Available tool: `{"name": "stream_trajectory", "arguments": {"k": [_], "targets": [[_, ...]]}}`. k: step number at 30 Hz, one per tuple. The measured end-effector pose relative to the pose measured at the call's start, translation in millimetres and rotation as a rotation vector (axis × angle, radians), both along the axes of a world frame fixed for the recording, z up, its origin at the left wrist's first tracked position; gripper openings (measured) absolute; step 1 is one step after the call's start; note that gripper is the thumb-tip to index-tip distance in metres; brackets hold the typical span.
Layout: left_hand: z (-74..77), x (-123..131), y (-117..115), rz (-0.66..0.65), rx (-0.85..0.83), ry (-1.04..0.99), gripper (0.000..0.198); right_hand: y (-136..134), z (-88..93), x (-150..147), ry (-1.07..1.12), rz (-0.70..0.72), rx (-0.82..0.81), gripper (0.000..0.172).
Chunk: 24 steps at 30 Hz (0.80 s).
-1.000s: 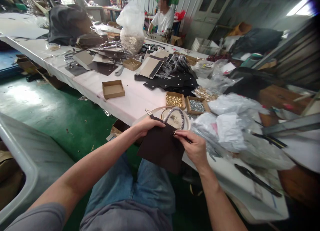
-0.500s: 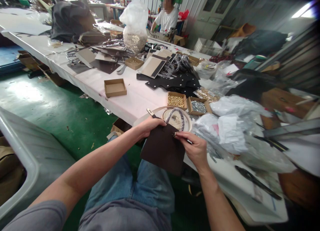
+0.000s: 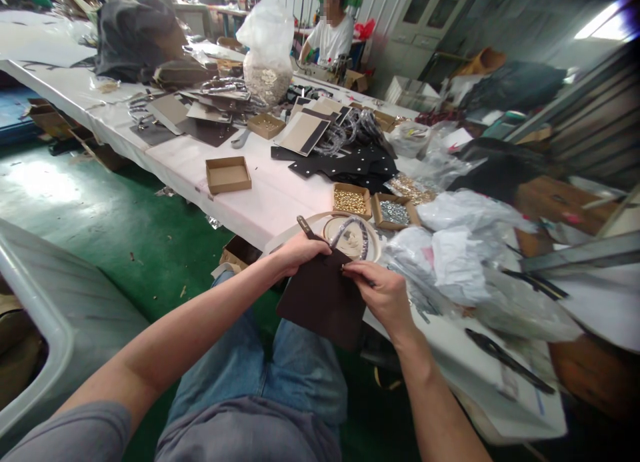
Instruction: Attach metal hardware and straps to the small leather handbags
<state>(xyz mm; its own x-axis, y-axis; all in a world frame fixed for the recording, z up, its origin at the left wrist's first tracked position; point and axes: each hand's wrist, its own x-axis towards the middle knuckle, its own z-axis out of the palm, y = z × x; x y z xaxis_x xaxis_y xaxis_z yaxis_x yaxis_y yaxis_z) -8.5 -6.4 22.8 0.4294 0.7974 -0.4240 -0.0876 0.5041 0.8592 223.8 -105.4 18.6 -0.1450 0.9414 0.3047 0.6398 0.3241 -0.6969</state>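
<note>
A dark brown flat panel (image 3: 320, 302) hangs tilted above my lap. My left hand (image 3: 304, 254) is closed on its upper left edge, thumb on top. Beyond those fingers a dark strap end (image 3: 303, 225) with a metal fitting sticks out. A plastic-wrapped looped handle (image 3: 367, 239) rises behind the panel's top edge; where it joins is hidden. At the panel's upper right, my right hand (image 3: 384, 290) pinches a small dark piece with a gold-coloured tip, mostly covered by the fingers.
Beyond the panel stand boxes of gold-coloured (image 3: 351, 200) and silver-coloured hardware (image 3: 393, 212). An open cardboard box (image 3: 229, 175) sits at the table's left edge. Plastic bags (image 3: 460, 262) crowd the right. A grey bin (image 3: 65, 315) stands at left; a person (image 3: 330, 39) sits across the table.
My right fingertips have shifted slightly left over the panel, covering more of the small piece. The strap end by my left hand has turned a little. The view has moved slightly.
</note>
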Motion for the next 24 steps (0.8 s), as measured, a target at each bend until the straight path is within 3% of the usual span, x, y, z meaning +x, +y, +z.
{"name": "stream_trajectory", "arguments": {"k": [8, 16, 24], "targets": [[0.0, 3, -3, 0.064, 0.031, 0.031, 0.016, 4, 8.3, -7, -0.103, 0.005, 0.031, 0.017], [-4.2, 4, -4, 0.060, 0.029, 0.022, 0.015, 3, 5.2, -14, -0.167, -0.008, 0.062, 0.018], [-5.2, 2, -3, 0.089, -0.089, -0.029, 0.022, 8, 3.4, -10, -0.155, 0.030, 0.074, 0.013]]}}
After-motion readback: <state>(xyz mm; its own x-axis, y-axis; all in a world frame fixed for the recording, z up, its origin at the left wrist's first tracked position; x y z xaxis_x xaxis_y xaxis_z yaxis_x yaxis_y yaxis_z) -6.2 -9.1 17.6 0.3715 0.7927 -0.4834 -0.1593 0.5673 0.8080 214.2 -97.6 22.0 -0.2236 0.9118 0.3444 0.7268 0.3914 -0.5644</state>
